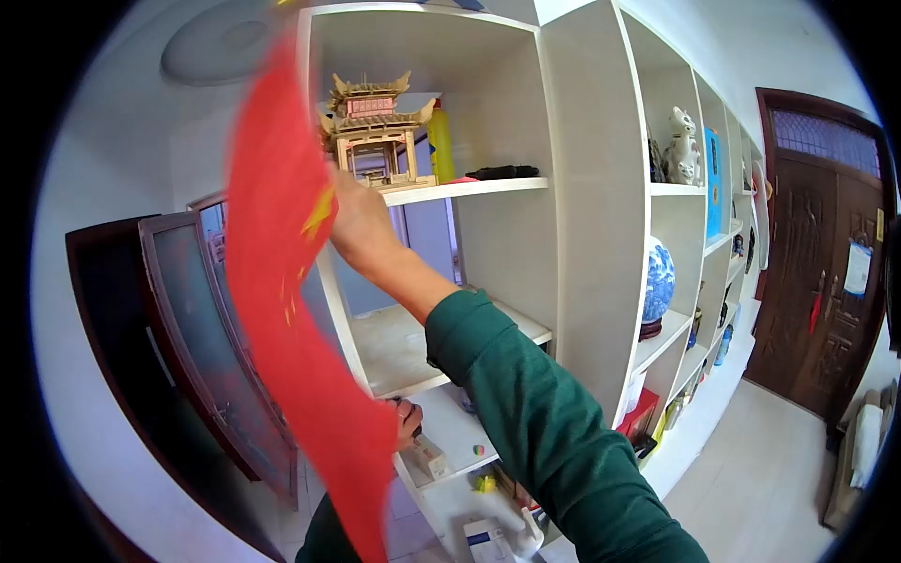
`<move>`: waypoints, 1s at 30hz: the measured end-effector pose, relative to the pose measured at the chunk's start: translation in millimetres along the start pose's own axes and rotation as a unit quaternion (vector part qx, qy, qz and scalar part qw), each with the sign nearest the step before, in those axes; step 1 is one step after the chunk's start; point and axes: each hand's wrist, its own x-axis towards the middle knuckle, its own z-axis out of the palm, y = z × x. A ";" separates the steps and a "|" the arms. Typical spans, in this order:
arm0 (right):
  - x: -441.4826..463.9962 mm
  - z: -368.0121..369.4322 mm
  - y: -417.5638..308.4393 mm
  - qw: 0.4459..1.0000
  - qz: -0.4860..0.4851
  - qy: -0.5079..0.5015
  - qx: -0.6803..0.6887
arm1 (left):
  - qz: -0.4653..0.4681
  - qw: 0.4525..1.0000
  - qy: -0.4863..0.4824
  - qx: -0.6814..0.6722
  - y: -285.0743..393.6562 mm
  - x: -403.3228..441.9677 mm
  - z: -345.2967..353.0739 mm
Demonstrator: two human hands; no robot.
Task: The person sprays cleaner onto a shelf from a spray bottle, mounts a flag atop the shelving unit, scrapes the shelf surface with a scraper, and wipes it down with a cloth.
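Note:
A red flag (pixel 282 216) with yellow marks hangs down the left-centre of the view, blurred at its edges. My right hand (pixel 355 211) is closed at the flag's upper part, beside the wooden pavilion model (pixel 375 131) on the upper shelf. Lower down, my left hand (pixel 408 422) is partly behind the flag's edge, its fingers curled around something dark that is too small to name. The flag hides part of this hand. Behind the model stands a yellow bottle (pixel 439 141), and a dark object (pixel 504 173) lies to its right.
A white shelf unit (pixel 596 188) runs to the right, holding a cat figurine (pixel 683 150) and a blue-and-white round ornament (pixel 659 279). Small boxes (pixel 488 541) sit on the low shelves. A glass-paned door (pixel 202 328) stands at left, a brown double door (pixel 807 235) at far right.

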 end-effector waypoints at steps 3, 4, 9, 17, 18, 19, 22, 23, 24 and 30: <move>14.2 -8.9 1.6 0.998 0.001 0.058 0.017 | 0.008 1.000 0.006 0.003 0.7 -0.7 -1.5; 17.6 -16.6 7.4 0.997 0.017 0.078 0.012 | 0.009 1.000 0.008 0.006 0.4 -0.1 -3.7; 22.8 -90.9 39.3 0.969 0.170 0.115 0.139 | 0.013 1.000 0.018 0.010 2.5 1.9 -11.9; -0.8 -76.6 106.7 0.930 0.265 0.160 0.196 | 0.026 0.998 0.035 0.042 1.6 12.8 -22.1; -6.8 -74.7 101.6 0.928 0.282 0.147 0.195 | 0.029 0.998 0.035 0.051 1.8 14.0 -23.5; -9.7 -73.9 96.0 0.926 0.297 0.133 0.194 | 0.027 0.998 0.038 0.053 2.5 13.9 -19.5; -9.2 -60.9 91.7 0.931 0.265 0.114 0.222 | 0.035 0.997 0.038 0.064 2.2 10.3 -16.0; -7.7 -58.0 92.5 0.932 0.260 0.086 0.238 | 0.031 0.997 0.042 0.052 1.7 10.9 -16.5; -7.7 -52.5 86.2 0.921 0.269 0.085 0.269 | 0.027 0.998 0.046 0.037 1.9 12.0 -17.2; -6.6 -49.9 84.0 0.898 0.285 0.142 0.304 | 0.025 0.998 0.032 0.043 4.0 12.8 -20.6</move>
